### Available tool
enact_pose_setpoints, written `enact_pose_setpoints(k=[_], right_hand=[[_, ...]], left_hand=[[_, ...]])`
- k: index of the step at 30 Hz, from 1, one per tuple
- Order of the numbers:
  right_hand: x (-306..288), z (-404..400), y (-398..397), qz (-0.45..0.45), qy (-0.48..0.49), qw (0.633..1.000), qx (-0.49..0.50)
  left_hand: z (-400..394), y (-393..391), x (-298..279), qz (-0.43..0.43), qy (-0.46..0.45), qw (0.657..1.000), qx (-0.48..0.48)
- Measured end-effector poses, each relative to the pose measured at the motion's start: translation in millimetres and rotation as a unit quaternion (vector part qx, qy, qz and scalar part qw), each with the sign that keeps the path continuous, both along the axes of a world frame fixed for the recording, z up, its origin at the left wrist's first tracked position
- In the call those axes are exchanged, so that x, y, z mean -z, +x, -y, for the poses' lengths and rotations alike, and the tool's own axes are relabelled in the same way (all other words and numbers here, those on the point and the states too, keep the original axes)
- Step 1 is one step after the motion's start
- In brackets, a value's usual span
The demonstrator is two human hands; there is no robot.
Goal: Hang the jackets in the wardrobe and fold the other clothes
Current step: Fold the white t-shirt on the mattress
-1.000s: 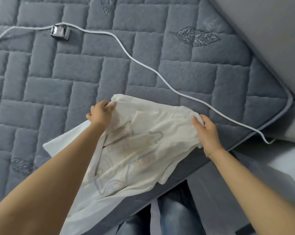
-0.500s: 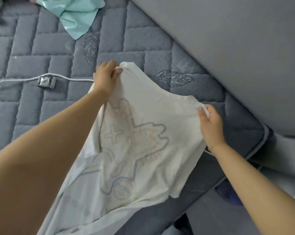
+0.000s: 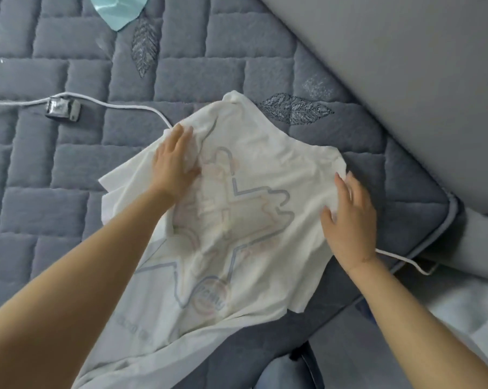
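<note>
A white T-shirt with a faint star-shaped print showing through lies spread on the grey quilted mattress, its lower part hanging over the near edge. My left hand rests flat on the shirt's upper left area, fingers straight. Over the shirt's right edge my right hand lies with its fingers spread and touching the cloth. Neither hand grips the fabric.
A white cable with a small grey inline box runs across the mattress and passes under the shirt. A mint-green garment lies at the top. A grey padded headboard rises at the right. White bedding sits lower right.
The shirt, held up by its two corners before, now lies on the mattress. Both hands have let go and press flat on it.
</note>
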State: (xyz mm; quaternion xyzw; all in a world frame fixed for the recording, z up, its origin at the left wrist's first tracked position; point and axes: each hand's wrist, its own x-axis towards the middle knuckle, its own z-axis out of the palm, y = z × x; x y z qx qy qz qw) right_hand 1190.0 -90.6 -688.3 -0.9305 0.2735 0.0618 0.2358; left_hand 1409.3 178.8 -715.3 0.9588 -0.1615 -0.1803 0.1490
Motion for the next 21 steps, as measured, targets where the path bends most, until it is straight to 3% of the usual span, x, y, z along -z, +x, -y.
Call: enact_pose_setpoints(k=[5, 14, 18, 21], right_hand=[[-12.4, -77.4, -40.2, -0.075, 0.048, 0.991, -0.097], [-9.8, -291.2, -108.8, -0.067, 0.127, 0.950, -0.279], [2.2, -386.1, -134.5, -0.058, 0.139, 0.938, -0.311], [10.4, -431.2, -138.3, -0.105, 0.121, 0.937, -0.309]], left_hand=[[-105.1, -82.7, -4.9, -0.032, 0.023, 0.997, -0.063], [-278.9, -202.6, -9.5, -0.098, 0.081, 0.982, -0.139], [-338.3, -229.1, -11.1, -0.070, 0.027, 0.991, -0.106], [-367.9, -239.1, -7.8, -0.095, -0.033, 0.986, -0.129]])
